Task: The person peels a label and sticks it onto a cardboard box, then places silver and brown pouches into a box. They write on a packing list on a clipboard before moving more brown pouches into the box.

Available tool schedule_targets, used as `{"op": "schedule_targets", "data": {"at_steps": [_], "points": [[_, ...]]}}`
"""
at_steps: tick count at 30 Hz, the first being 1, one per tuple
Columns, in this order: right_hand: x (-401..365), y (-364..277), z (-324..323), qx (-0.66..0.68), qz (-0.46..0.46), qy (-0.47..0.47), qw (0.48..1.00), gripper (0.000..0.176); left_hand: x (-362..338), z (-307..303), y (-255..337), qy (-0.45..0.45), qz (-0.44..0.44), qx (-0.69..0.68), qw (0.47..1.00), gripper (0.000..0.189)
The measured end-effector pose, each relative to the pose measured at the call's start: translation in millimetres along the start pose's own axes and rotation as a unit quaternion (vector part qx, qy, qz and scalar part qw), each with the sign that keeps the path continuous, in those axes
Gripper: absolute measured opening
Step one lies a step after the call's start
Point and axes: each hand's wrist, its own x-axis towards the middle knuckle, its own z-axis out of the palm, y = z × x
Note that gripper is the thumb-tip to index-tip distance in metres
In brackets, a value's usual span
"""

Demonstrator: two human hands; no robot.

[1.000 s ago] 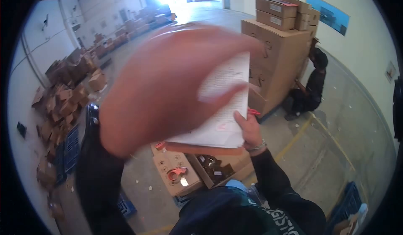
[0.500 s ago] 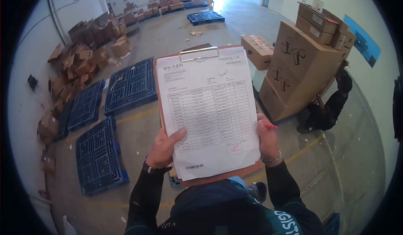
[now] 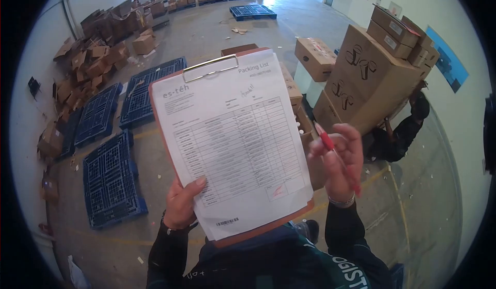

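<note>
A brown clipboard [image 3: 164,134] with a metal clip [image 3: 211,68] carries a printed packing list [image 3: 232,144], tilted a little to the left. My left hand [image 3: 182,202] grips its lower left edge, thumb on top of the paper and the other fingers hidden underneath. Off the board's right side, my right hand [image 3: 341,162] is raised and holds a red pen [image 3: 325,139] between thumb and fingers. A red mark shows in the box at the sheet's lower right, with handwriting near its top.
Blue pallets [image 3: 111,180] lie on the floor to the left, near a heap of cardboard boxes [image 3: 98,61]. Stacked large cartons [image 3: 356,77] stand at the right, where another person [image 3: 405,129] crouches beside them. An open box [image 3: 306,126] is partly behind the clipboard.
My right hand has let go of the clipboard's right edge and lifted away with the red pen. The clipboard has shifted left and tilted, still in my left hand.
</note>
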Motion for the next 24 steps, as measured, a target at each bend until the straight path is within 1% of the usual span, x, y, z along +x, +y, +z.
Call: {"op": "schedule_targets", "data": {"at_steps": [1,3,5,8,11,14,17,20,23,24], "points": [[4.5,-3.7,8.1,-0.015,0.005,-0.014,1.0,0.03,-0.5,1.7,1.4,0.017,0.007,0.007,1.0,0.048],[7.3,6.0,8.3,-0.034,-0.035,-0.062,0.997,0.025,0.0,5.6,0.0,0.052,0.021,0.02,0.998,0.05],[13.2,8.4,12.2,-0.053,-0.081,-0.103,0.99,0.02,-0.2,2.1,-0.8,0.055,0.018,0.023,0.998,0.051],[21.4,16.7,0.7,-0.069,-0.124,-0.146,0.979,0.025,-4.0,5.2,-0.9,0.045,0.02,0.027,0.998,0.05],[21.8,14.4,12.2,-0.049,-0.1,-0.097,0.989,0.035,-7.9,10.8,-3.1,0.04,0.023,0.031,0.998,0.049],[29.7,11.2,22.6,-0.095,-0.13,-0.102,0.982,0.038,-10.3,10.5,-1.6,0.036,0.021,0.048,0.998,0.049],[35.8,14.7,20.0,-0.087,-0.129,-0.123,0.98,0.042,-8.0,10.9,2.9,0.029,0.009,0.053,0.998,0.05],[32.8,11.6,29.2,-0.072,-0.07,-0.082,0.992,0.05,-6.8,14.1,3.0,0.043,0.002,0.06,0.997,0.051],[32.2,16.0,35.9,-0.084,-0.066,-0.076,0.991,0.05,-6.4,15.3,3.3,0.056,0.002,0.063,0.996,0.051],[33.0,17.7,36.6,-0.094,-0.086,-0.089,0.988,0.049,-6.6,14.4,3.6,0.057,0.002,0.062,0.996,0.051]]}}
